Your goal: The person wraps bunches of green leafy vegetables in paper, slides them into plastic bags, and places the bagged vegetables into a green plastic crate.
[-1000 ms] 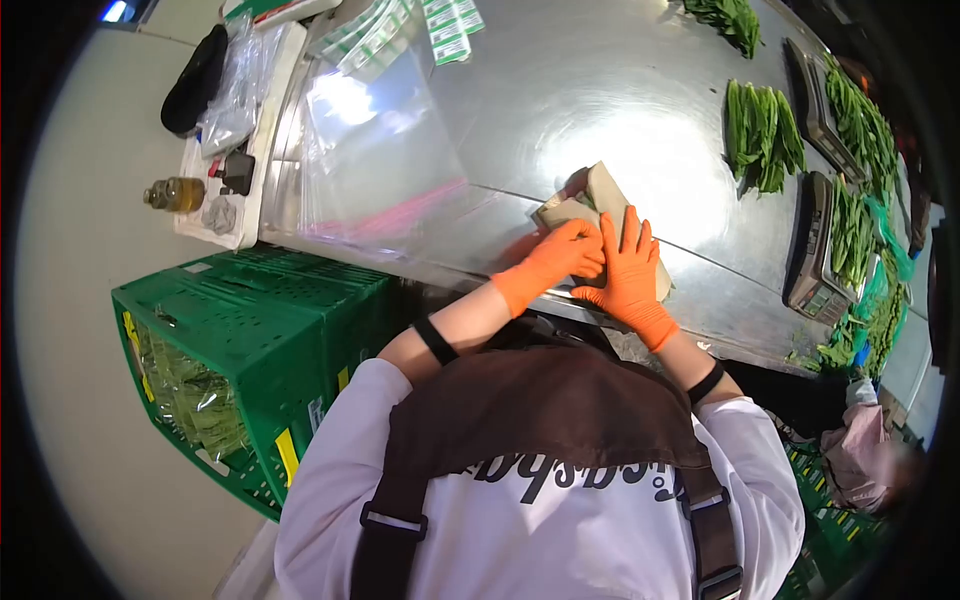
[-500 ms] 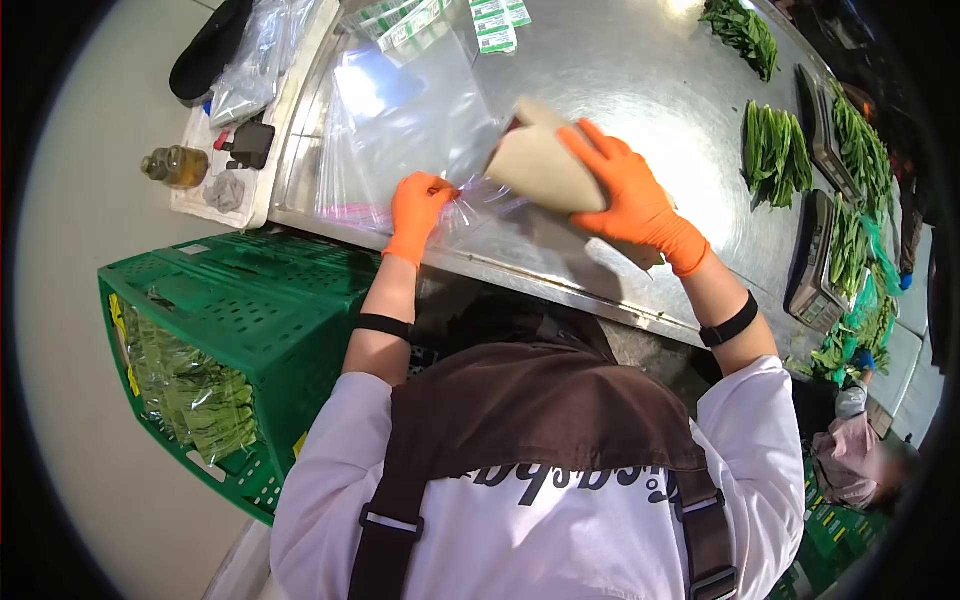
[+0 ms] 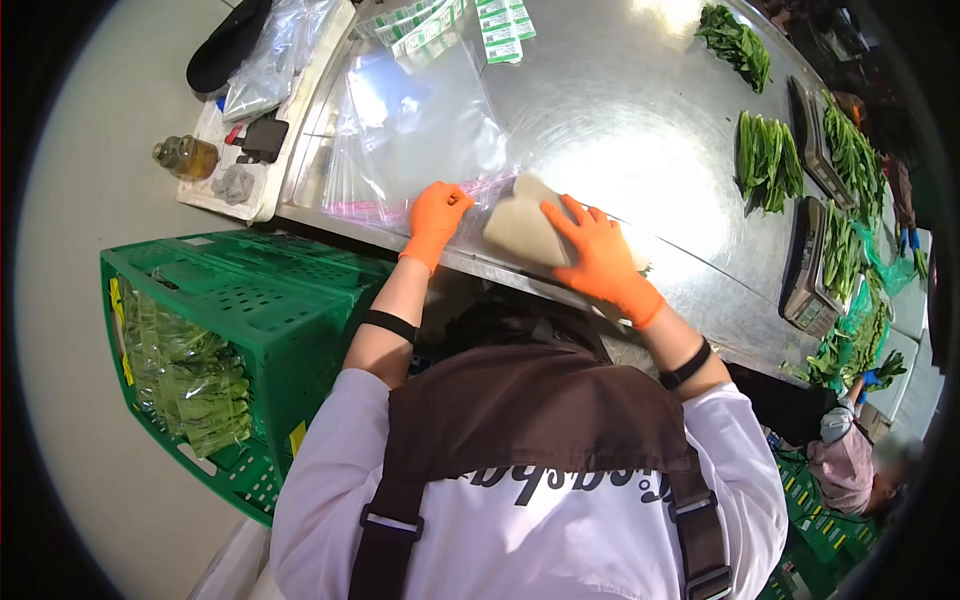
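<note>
My left hand (image 3: 438, 222), in an orange glove, is closed in a pinch at the pink-striped edge of the clear plastic bags (image 3: 425, 130), which lie in a stack on the metal table. My right hand (image 3: 603, 258), also orange-gloved, grips a beige curled sheet (image 3: 525, 235) by its far side, thumb and fingers spread over it. The sheet's narrow end meets the bag edge close to my left fingers. A bit of green leaf shows beside my right wrist; what the sheet wraps is mostly hidden.
Bundles of leafy greens (image 3: 768, 162) and scales (image 3: 812, 265) stand along the table's right side. Green-and-white labels (image 3: 500, 28) lie at the back. At left are a white tray (image 3: 205, 198) with a jar and a green crate (image 3: 300, 300) of bagged greens. A co-worker (image 3: 845, 465) works at far right.
My right hand has brought the beige sheet down and nearer the table's front edge, turning it flatter. My left hand stays pinched at the bag edge, shifted slightly right.
</note>
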Demonstrator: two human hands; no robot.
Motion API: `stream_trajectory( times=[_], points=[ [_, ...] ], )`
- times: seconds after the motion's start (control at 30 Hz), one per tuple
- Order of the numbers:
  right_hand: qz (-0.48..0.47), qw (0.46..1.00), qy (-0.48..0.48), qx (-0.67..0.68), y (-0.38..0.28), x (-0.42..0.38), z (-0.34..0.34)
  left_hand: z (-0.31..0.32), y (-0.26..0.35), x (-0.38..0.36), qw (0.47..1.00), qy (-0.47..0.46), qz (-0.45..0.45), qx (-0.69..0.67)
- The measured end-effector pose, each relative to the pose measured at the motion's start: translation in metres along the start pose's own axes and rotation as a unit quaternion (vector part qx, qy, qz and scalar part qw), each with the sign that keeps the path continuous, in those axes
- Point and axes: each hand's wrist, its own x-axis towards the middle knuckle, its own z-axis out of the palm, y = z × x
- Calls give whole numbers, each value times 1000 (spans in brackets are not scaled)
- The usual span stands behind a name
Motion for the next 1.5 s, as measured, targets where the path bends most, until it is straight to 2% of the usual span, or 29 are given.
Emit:
stream_trajectory(
  times=[0.07,0.1,0.17,0.2,0.27,0.3,0.37,0.4,0.47,0.5,0.57,0.73,0.8,0.83,0.87,0.93,1.0,1.07,1.13,1.2,1.27,1.3,1.33,1.37,1.4,1.43,1.47,1.5],
  points=[
    [-96,991,-83,34,3,-17,-20,-2,10,1,994,-22,-49,-90],
    [-110,988,-100,36,2,-24,-27,-1,19,0,995,-23,-48,-90],
    [-122,987,-95,42,0,-30,-39,2,38,0,995,99,9,-27],
    [-136,985,-91,47,-1,-33,-42,6,35,1,995,99,11,-28],
    [-136,987,-77,43,0,-33,-43,13,25,11,999,-5,-32,29],
    [-136,988,-64,40,2,-32,-44,7,34,17,999,-3,-28,31],
    [-143,988,-46,31,5,-34,-46,-9,58,22,987,-92,-111,68],
    [-152,988,-32,21,7,-34,-48,-4,61,22,987,-92,-108,69],
    [-149,988,-26,23,11,-34,-47,12,64,18,993,78,70,59],
    [-150,988,-23,23,12,-34,-47,18,58,17,993,78,71,59],
    [-142,989,-39,22,14,-32,-49,29,49,27,998,-49,-8,33],
    [-141,985,-71,76,22,-18,-44,30,51,33,993,-87,-53,-62],
    [-110,978,-48,171,39,-9,-22,24,65,29,988,-98,-70,-93],
    [-73,979,-8,188,44,-9,-16,17,81,22,989,-71,-59,-119],
    [-71,980,-7,188,46,-11,-9,14,93,15,987,-43,-49,-147],
    [80,994,69,-35,33,-20,-3,20,104,8,983,-33,-19,-179],
    [51,994,51,-81,29,-33,-1,28,128,-1,977,-7,31,-209],
    [-113,988,71,-84,34,-42,5,35,139,-4,981,-31,27,-189],
    [-98,989,93,-62,35,-40,9,36,150,-5,988,-12,53,-145],
    [100,986,124,-58,38,-36,13,34,157,-4,992,1,51,-114],
    [73,989,118,-46,43,-38,13,44,170,-7,981,11,77,-180],
    [50,992,110,-34,45,-41,14,52,190,-13,972,8,123,-201],
    [26,994,105,-25,49,-42,13,62,209,-20,971,5,128,-201],
    [29,993,110,-28,61,-40,21,72,227,-29,963,-45,202,-174],
    [-8,978,201,-54,78,-36,36,75,240,-36,946,-92,274,-146],
    [-46,954,287,-78,82,-35,35,69,247,-42,945,-91,276,-147],
    [-47,953,288,-80,88,-41,33,60,251,-48,936,-35,311,-163],
    [68,960,271,-12,79,-52,13,55,254,-52,922,20,344,-176]
  ],
)
